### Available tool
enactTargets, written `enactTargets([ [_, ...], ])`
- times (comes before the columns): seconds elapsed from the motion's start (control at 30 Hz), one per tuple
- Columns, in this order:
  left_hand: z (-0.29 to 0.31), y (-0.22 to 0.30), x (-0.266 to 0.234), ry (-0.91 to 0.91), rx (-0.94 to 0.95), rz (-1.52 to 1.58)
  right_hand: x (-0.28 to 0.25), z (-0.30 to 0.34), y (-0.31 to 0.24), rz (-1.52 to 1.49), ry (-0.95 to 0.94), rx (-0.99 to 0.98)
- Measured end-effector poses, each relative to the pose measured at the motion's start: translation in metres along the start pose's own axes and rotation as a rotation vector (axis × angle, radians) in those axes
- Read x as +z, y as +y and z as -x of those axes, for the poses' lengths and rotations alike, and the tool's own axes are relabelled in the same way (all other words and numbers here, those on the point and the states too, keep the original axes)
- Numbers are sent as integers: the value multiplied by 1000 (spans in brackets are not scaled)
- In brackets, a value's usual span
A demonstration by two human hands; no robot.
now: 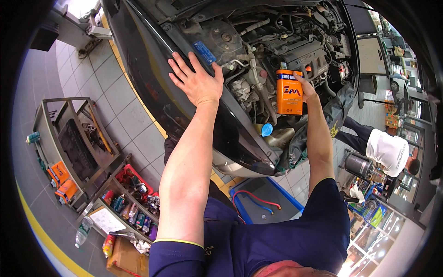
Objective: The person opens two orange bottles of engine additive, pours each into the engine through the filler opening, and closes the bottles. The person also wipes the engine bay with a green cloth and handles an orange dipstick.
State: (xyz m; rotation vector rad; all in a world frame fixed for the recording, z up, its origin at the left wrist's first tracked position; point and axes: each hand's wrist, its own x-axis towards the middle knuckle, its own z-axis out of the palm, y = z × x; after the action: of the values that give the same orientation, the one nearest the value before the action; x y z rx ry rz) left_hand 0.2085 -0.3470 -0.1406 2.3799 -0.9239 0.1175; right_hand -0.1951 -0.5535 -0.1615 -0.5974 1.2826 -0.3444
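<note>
My right hand (307,87) grips an orange rectangular can (289,97) with a dark blue band and a short spout. I hold it over the open engine bay of a black car, with its printed side showing. The fingers behind the can are hidden. My left hand (197,82) lies on the edge of the black fender (184,108), fingers spread and holding nothing. Just past its fingertips is a blue label (204,51). A dark engine cover (302,57) with an orange-red cap (308,68) lies beyond the can. Nearer me is a blue round cap (266,129).
A metal cart (76,138) stands at left, with orange cans (59,173) beside it. Below it, a tool trolley (115,217) holds several spray cans and a red tray (134,177). A blue-edged platform (258,198) lies near me. A person in white (387,151) is at right.
</note>
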Motion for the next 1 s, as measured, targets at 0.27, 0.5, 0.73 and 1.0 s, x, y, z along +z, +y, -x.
enactTargets([
  [0.27,0,1,-1,-6,-4,-2,5,5,-3,1,-17,5],
  [0.5,0,1,-1,-19,-11,1,9,8,-6,0,-15,13],
  [0.73,0,0,-1,-19,-9,-3,8,7,-7,24,32,8],
  [1.0,0,0,-1,-17,-6,14,7,6,-6,24,37,1],
])
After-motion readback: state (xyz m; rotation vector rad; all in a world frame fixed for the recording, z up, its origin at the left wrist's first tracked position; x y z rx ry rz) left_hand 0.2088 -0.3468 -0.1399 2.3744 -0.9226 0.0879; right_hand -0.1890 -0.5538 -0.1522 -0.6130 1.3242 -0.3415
